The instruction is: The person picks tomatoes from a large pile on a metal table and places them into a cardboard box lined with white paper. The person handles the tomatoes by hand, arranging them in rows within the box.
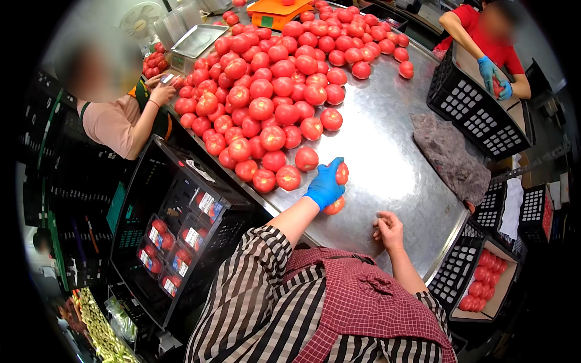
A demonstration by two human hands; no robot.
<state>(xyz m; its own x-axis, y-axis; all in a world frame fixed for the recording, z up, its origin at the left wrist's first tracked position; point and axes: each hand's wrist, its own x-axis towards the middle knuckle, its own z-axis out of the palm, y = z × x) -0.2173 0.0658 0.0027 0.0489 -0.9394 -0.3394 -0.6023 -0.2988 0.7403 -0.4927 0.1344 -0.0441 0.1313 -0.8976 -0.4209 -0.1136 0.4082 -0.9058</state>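
My left hand [326, 187], in a blue glove, is closed around a tomato [342, 174] at the near edge of the heap. Just beside its palm a second tomato [334, 207] shows, partly hidden by the glove; whether it is also gripped is unclear. My right hand [389, 230] is bare and hovers over the near part of the metal table [376, 154], its fingers loosely bent with nothing visible in them. A large heap of red tomatoes [272, 97] spreads across the far left of the table.
Left of me, a black crate [190, 165] holds packed tomatoes. A grey cloth [447, 154] lies at the right edge, near a black crate [476, 109] where a person in blue gloves handles a tomato. Another person stands left. An orange scale [279, 13] stands behind the heap.
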